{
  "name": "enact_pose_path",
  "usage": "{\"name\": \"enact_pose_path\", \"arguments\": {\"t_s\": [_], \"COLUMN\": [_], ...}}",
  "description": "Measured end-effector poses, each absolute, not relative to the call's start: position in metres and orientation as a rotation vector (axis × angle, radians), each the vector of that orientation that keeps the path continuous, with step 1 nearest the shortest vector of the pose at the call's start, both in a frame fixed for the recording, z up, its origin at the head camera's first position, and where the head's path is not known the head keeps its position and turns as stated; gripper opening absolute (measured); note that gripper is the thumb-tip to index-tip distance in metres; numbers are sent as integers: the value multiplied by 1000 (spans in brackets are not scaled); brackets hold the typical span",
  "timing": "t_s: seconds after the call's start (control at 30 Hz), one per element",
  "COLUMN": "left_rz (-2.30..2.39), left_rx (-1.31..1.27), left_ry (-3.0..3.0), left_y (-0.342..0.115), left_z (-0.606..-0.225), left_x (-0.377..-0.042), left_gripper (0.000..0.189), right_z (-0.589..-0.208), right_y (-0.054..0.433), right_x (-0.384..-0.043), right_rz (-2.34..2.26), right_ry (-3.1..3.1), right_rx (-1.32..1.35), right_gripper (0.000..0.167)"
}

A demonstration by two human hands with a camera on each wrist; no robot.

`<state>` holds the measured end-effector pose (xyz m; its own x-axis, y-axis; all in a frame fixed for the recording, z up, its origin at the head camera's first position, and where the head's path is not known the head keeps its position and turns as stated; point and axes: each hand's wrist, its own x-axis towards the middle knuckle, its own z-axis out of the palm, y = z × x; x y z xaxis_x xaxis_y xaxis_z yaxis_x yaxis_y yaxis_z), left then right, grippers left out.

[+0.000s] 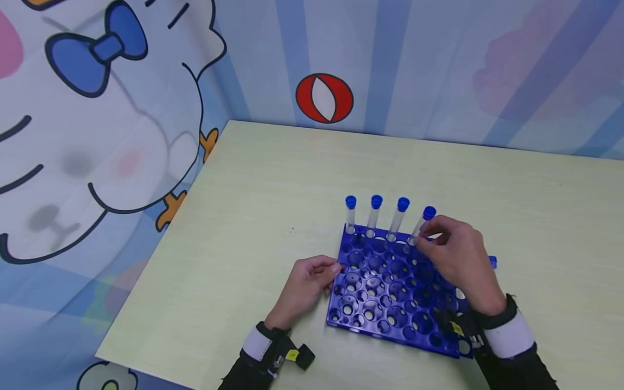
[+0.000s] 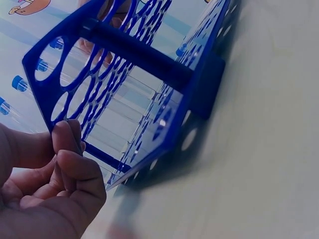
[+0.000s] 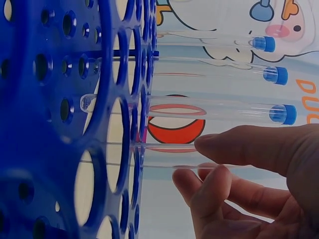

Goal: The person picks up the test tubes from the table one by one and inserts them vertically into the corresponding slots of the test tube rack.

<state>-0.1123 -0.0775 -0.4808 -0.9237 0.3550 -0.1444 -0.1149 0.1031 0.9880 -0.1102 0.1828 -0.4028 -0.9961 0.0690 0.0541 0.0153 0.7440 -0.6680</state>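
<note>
A blue test tube rack (image 1: 375,292) with many round holes stands on the table. Along its far row, three clear test tubes with blue caps, one of them this test tube (image 1: 372,216), stand upright. My right hand (image 1: 458,254) pinches a fourth capped test tube (image 3: 169,155) between thumb and fingers, its lower part inside a hole of that row. In the right wrist view the fingers hide its cap. My left hand (image 1: 309,281) grips the rack's left edge; in the left wrist view its thumb and fingers (image 2: 70,159) pinch the upper plate's corner.
Another blue cap (image 1: 493,261) shows beyond the rack's right side, mostly behind my right wrist. The pale table (image 1: 234,216) meets a cartoon-printed wall (image 1: 263,59) at the back and left.
</note>
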Motion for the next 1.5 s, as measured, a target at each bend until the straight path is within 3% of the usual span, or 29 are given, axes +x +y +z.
{"name": "enact_pose_path", "arguments": {"t_s": [0.37, 0.63, 1.07, 1.5], "left_rz": [1856, 1846, 1849, 1856], "left_rx": [246, 243, 250, 259], "left_ry": [2029, 2032, 2043, 2082], "left_y": [-74, -74, -74, -77], "left_z": [-452, -449, -450, -478], "left_x": [-107, -107, -107, -111], "left_gripper": [22, 22, 22, 21], "right_z": [-409, -400, -395, -412], "right_y": [186, 192, 211, 238], "right_x": [-111, -105, -83, -66], "right_rz": [1096, 1085, 1076, 1061], "right_ry": [-2852, -2968, -2952, -2879], "right_rx": [-121, -139, -205, -466], "right_gripper": [20, 39, 50, 47]}}
